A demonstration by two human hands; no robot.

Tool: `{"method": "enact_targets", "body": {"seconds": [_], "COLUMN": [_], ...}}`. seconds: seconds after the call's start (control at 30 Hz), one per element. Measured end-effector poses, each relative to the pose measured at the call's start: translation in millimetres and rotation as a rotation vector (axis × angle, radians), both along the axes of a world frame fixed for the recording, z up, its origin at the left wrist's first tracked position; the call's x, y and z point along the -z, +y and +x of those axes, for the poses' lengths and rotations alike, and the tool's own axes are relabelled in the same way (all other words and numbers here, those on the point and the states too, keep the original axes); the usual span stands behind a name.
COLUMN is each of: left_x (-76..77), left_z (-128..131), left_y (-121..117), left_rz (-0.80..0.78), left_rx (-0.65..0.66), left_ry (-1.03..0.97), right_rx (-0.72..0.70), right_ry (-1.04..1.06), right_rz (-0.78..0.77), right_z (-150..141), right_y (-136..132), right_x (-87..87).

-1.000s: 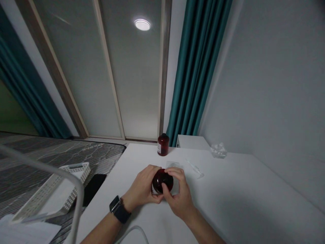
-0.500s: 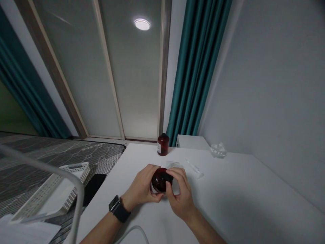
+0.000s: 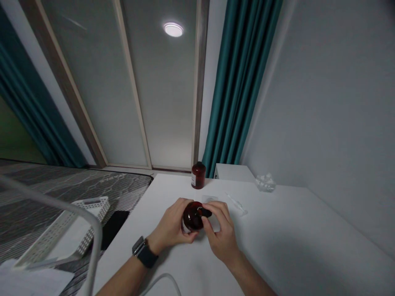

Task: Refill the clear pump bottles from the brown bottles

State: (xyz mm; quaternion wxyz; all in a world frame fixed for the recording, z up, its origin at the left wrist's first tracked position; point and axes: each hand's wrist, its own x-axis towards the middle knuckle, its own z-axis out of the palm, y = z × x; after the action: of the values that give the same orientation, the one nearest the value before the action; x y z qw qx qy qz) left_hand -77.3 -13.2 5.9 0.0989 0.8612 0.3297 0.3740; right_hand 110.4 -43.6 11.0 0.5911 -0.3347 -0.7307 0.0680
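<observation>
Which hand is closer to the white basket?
Left. The left hand holds the dark bottle on the side facing the white basket, while the right hand is on the bottle's far side, farther from the basket.

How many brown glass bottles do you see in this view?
2: the held bottle lies sideways between the left hand and right hand; the far bottle stands upright near the far edge of the white table.

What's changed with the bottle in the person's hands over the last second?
The dark red glass bottle has rolled so its black top now points right, toward the right hand, whose fingertips have moved onto it. The left hand keeps its grip on the body. The standing dark red bottle and crumpled clear plastic stayed where they were.
</observation>
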Motion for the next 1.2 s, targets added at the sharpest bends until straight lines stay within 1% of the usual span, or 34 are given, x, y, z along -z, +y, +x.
{"method": "enact_targets", "body": {"seconds": [0.13, 0.23, 0.4, 0.53, 0.7, 0.73, 0.8, 0.87, 0.93, 1.07, 1.2], "left_x": [0.4, -0.7, -1.9, 0.7, 1.9, 1.6, 0.8, 0.5, 1.2, 4.6, 6.8], "left_z": [0, 0, -1, -3, -4, -4, -3, -3, -3, -5, -6], "left_y": [0, 0, 1, 3, 4, 4, 4, 4, 5, 7, 8], "left_rz": [-0.018, -0.035, -0.062, -0.088, -0.113, -0.112, -0.105, -0.098, -0.092, -0.096, -0.096], "left_rx": [0.004, 0.002, 0.006, -0.02, -0.04, -0.038, -0.037, -0.044, -0.049, -0.049, -0.068], "left_ry": [-0.012, -0.03, -0.063, -0.094, -0.107, -0.11, -0.115, -0.115, -0.114, -0.115, -0.106], "right_rx": [-0.029, -0.041, -0.072, -0.03, -0.048, -0.034, 0.043, 0.166, 0.229, 0.287, 0.319], "right_ry": [0.015, 0.063, 0.172, 0.162, 0.158, 0.152, 0.094, -0.05, -0.125, -0.233, -0.302], "right_rz": [0.022, 0.002, -0.13, -0.262, -0.307, -0.313, -0.318, -0.295, -0.279, -0.248, -0.223], "right_z": [0, 0, 6, 19, 42, 48, 63, 80, 96, 118, 122], "right_y": [2, 4, 11, 19, 30, 33, 38, 45, 52, 65, 72], "right_x": [1.8, 3.9, 11.2, 19.1, 29.8, 31.8, 35.4, 38.8, 42.6, 54.7, 68.9]}}
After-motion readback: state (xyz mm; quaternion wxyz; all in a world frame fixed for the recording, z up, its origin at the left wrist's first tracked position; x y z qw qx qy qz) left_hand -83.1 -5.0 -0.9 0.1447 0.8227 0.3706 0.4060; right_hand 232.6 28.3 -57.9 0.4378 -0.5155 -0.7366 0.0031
